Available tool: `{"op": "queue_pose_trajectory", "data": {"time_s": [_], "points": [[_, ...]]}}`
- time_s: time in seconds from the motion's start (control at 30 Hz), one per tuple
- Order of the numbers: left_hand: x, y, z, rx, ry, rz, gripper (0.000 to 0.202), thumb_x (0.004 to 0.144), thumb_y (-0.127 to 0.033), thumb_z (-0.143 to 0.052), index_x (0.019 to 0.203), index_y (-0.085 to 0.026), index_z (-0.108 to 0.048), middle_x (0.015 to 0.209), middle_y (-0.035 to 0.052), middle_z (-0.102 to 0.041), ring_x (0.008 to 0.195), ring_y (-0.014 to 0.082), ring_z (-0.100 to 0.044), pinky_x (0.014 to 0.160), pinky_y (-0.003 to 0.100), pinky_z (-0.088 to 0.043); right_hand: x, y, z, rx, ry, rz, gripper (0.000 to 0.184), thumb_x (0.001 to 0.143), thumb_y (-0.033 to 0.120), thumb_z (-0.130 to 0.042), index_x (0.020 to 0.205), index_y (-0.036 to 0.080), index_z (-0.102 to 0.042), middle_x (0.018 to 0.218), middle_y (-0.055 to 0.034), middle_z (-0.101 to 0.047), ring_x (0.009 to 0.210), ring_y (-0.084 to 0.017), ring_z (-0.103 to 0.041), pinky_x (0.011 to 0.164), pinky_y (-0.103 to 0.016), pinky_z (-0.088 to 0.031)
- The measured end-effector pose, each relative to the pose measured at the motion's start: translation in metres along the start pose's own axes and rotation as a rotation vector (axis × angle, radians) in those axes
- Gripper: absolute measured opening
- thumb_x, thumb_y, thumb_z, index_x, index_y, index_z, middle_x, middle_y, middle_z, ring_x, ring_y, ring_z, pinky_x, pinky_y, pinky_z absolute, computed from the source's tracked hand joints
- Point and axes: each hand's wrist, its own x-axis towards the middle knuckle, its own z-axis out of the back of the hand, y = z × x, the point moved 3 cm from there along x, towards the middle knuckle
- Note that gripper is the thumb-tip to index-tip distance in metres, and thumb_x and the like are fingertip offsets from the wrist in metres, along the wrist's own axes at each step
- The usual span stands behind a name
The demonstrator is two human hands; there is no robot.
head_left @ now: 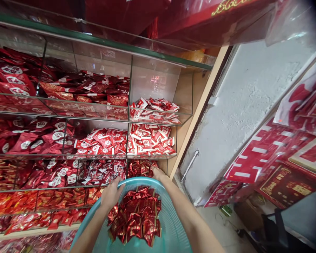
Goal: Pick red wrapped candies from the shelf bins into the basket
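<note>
A turquoise plastic basket [177,207] stands in front of the shelf, between my forearms. Inside it lies a pile of shiny red foil-wrapped candies [139,214]. My left hand [111,195] is by the basket's left rim at the shelf front, thumb and fingers apart, with nothing visible in it. My right hand [159,174] reaches past the far rim to a small compartment of dark red foil candies [139,168]. Its fingers are stretched out at the compartment's right side, their tips partly hidden. I see no candy held in either hand.
Glass-fronted shelf compartments [102,112] hold red and white packets [150,138] and orange-red candies [60,202]. A wooden side panel [197,116] ends the shelf at right. Beyond are a white wall [231,95], hanging red decorations [255,154] and a chair [292,221].
</note>
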Motion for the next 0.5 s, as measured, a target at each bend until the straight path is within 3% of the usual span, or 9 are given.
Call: {"op": "queue_pose_trajectory", "data": {"time_s": [0.2,0.33,0.5], "points": [[0.0,0.0,0.0,0.008,0.0,-0.01,0.027,0.09,-0.041,-0.031,0.101,-0.025,-0.05,0.088,0.0021,-0.068,0.08,0.0198,-0.063,0.061,0.024,-0.037,0.001,0.006,0.002,-0.082,0.009,0.004,0.058,0.061,0.014,-0.068,0.116,0.024,-0.054,0.117,-0.0109,-0.057,0.103,-0.026,-0.056,0.083,-0.033,-0.042],[0.001,0.0,0.0,0.013,-0.009,-0.018,0.026,0.09,-0.041,-0.032,0.1,-0.025,-0.049,0.088,0.0025,-0.068,0.079,0.0198,-0.064,0.061,0.024,-0.036,-0.005,0.008,0.007,-0.1,-0.016,0.029,0.053,0.061,0.016,-0.067,0.113,0.019,-0.056,0.117,-0.0142,-0.056,0.1,-0.028,-0.058,0.081,-0.034,-0.043],[0.001,0.0,0.0,0.017,-0.002,-0.023,0.025,0.089,-0.04,-0.033,0.1,-0.025,-0.049,0.091,0.0037,-0.068,0.08,0.0202,-0.063,0.061,0.025,-0.036,-0.021,0.016,0.031,-0.074,-0.115,0.082,0.053,0.068,0.025,-0.062,0.119,0.017,-0.051,0.123,-0.015,-0.05,0.104,-0.029,-0.055,0.085,-0.035,-0.041]]}}
